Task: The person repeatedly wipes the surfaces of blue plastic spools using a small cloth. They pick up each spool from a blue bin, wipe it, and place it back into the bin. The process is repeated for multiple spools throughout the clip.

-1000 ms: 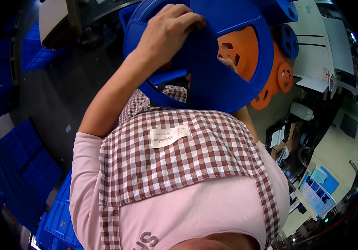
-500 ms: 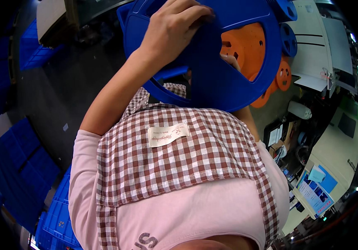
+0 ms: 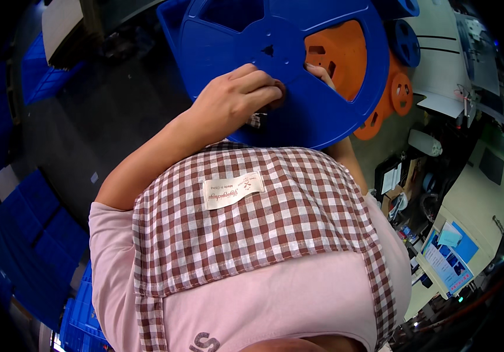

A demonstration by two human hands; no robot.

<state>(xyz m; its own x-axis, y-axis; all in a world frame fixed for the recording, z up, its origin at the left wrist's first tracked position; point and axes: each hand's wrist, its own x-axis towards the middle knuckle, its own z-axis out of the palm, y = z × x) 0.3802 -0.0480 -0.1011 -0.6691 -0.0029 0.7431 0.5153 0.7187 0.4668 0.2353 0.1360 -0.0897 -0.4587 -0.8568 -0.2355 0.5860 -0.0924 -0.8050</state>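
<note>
Item: big blue reel (image 3: 281,64), held upright in front of chest, above checked apron (image 3: 252,234).
L hand (image 3: 234,102): am gripping reel near hub, fingers curled on front face, grasping firm.
R hand (image 3: 321,73): mostly hidden behind reel; fingertips poking thru spoke window, seemingly supporting back; grip state can't tell.
Behind: orange reel (image 3: 345,58), smaller blue reels (image 3: 407,41), blue crates (image 3: 23,234) at L.
Step, est.: am handling/turning reel. Next needs steady two-hand support, flange kept clear of orange reel.
</note>
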